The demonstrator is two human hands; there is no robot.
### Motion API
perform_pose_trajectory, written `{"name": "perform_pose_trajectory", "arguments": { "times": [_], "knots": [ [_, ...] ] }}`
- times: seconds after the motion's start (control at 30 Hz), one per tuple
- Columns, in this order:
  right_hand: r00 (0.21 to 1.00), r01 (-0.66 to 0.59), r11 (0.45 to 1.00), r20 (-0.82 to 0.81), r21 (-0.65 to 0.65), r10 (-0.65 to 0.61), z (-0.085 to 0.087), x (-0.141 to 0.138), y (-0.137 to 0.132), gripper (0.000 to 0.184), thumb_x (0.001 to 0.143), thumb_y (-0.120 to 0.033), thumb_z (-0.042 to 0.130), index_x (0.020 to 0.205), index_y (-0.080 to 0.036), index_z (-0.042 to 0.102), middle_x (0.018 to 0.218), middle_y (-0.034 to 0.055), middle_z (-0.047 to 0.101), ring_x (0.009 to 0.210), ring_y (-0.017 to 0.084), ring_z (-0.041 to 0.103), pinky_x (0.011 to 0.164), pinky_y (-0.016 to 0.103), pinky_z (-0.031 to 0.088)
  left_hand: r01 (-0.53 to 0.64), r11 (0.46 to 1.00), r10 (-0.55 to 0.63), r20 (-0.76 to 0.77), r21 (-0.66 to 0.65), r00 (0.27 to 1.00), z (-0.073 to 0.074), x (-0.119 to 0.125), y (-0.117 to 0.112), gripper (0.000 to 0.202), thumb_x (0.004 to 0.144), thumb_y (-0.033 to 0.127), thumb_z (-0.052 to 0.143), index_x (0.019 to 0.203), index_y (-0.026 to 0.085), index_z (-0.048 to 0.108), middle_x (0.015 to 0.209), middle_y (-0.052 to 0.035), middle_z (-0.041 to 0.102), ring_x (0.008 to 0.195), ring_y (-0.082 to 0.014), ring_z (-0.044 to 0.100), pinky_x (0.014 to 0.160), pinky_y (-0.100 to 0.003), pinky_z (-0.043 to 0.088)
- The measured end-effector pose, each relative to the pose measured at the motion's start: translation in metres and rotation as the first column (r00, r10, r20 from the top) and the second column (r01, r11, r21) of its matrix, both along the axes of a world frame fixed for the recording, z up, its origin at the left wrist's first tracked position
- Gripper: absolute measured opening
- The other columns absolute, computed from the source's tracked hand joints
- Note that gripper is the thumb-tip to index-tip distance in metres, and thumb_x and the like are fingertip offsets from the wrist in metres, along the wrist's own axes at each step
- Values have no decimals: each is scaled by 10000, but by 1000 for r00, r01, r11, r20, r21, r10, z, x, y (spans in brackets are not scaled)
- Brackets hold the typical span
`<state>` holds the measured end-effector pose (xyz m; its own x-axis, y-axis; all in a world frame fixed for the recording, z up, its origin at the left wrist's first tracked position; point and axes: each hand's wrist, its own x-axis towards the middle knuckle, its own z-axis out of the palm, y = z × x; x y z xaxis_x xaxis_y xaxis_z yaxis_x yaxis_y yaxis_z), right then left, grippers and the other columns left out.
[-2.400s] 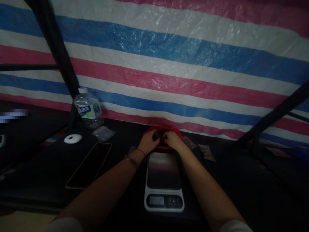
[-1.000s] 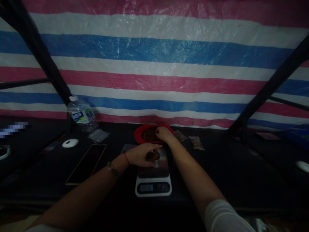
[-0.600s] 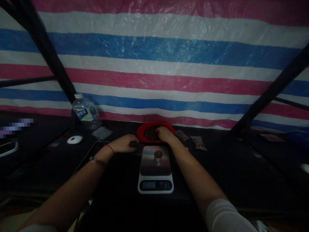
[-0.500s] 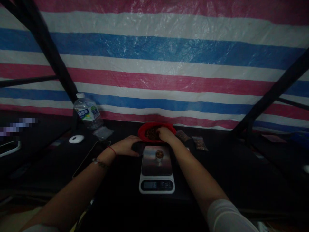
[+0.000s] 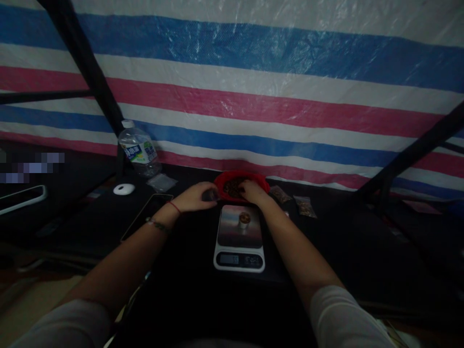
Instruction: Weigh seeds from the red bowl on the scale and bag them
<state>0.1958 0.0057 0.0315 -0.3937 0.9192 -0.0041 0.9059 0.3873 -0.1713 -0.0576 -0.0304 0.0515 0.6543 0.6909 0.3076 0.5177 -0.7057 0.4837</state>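
A white kitchen scale point(image 5: 239, 241) lies on the dark table in front of me, with a small cup point(image 5: 244, 220) of brown bits standing on its plate. Behind the scale sits a red bowl point(image 5: 222, 181) of brown pieces. My right hand point(image 5: 253, 191) reaches into the bowl's near edge with its fingers curled together. To the left of the bowl, my left hand point(image 5: 195, 197) is closed around a small dark thing that I cannot make out.
A water bottle point(image 5: 139, 151), a white round object point(image 5: 123, 189), a clear bag point(image 5: 161, 182) and a dark phone point(image 5: 147, 216) lie to the left. Two small filled bags point(image 5: 293, 200) lie right of the bowl. Black frame bars cross a striped tarp point(image 5: 253, 96) behind.
My left hand set the small cup on the scale, moved left off it and closed on a small dark thing. My right hand stayed at the red bowl. The view tilted down.
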Motion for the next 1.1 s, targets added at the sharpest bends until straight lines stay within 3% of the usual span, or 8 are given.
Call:
{"name": "perform_pose_trajectory", "arguments": {
  "times": [0.13, 0.33, 0.5, 0.67, 0.73, 0.77, 0.87, 1.1],
  "knots": [
    [1000, 2, 1000, 10, -7, -2, 2, -1, -2, 293, 822, -134, 548, 1085, -117, 676, 1148, 145, 634, 1083, 223, 563, 949, 271, 380, -164, 977, 141, 162, 139, 977, 6, 22, 16, 452, 751, 375, 624, 1140, 153, 558, 1112, -75, 634, 1008, -204, 596, 919, -341, 459],
    [999, 12, 998, -49, 62, -9, 8, -3, -4, 318, 836, -108, 505, 1104, -138, 673, 1160, 124, 637, 1088, 206, 562, 957, 264, 379, -361, 891, 297, 249, 276, 922, -21, 48, 41, 489, 714, 381, 651, 1129, 137, 563, 1119, -105, 632, 1055, -251, 577, 964, -388, 429],
    [990, 35, 995, -140, 98, -21, 26, -5, -13, 267, 870, -162, 470, 1002, -154, 702, 1037, 88, 697, 971, 198, 615, 862, 266, 416, -309, 900, 263, 183, 308, 947, -35, 47, 32, 497, 705, 416, 664, 1124, 165, 570, 1098, -92, 641, 1020, -264, 587, 926, -405, 437],
    [976, -76, 997, -206, -15, 71, 68, 4, -50, 333, 932, -331, 416, 943, -155, 699, 925, 86, 701, 795, 174, 622, 710, 264, 420, -279, 905, 226, 192, 321, 955, -30, 48, 24, 485, 697, 402, 672, 1110, 170, 569, 1077, -88, 647, 991, -259, 595, 898, -401, 446],
    [972, -173, 973, -188, -154, 143, 83, 10, -67, 355, 845, -459, 557, 1034, -185, 681, 952, 68, 694, 791, 178, 620, 673, 258, 418, -279, 906, 223, 203, 317, 954, -28, 49, 23, 484, 692, 390, 676, 1110, 171, 570, 1074, -88, 647, 987, -257, 597, 893, -398, 449],
    [974, -191, 961, -158, -200, 161, 88, 12, -74, 460, 741, -493, 669, 1093, -197, 659, 983, 64, 688, 811, 190, 621, 673, 259, 420, -282, 907, 224, 209, 313, 952, -28, 50, 23, 486, 690, 387, 678, 1112, 171, 569, 1076, -88, 647, 987, -257, 597, 893, -399, 449],
    [975, -224, 926, -73, -303, 212, 93, 15, -86, 685, 557, -476, 803, 1167, -221, 622, 1039, 55, 676, 860, 218, 620, 694, 270, 431, -294, 908, 234, 222, 299, 947, -28, 49, 24, 492, 695, 396, 677, 1117, 168, 570, 1075, -90, 648, 988, -259, 598, 896, -401, 450],
    [985, -151, 931, 30, -332, 170, 91, -5, -97, 652, 528, -298, 816, 1146, -214, 625, 1077, 65, 668, 934, 242, 619, 734, 287, 442, -306, 908, 243, 233, 286, 941, -30, 48, 26, 502, 693, 415, 681, 1114, 165, 572, 1072, -91, 648, 993, -263, 599, 900, -408, 453]
  ]
}}
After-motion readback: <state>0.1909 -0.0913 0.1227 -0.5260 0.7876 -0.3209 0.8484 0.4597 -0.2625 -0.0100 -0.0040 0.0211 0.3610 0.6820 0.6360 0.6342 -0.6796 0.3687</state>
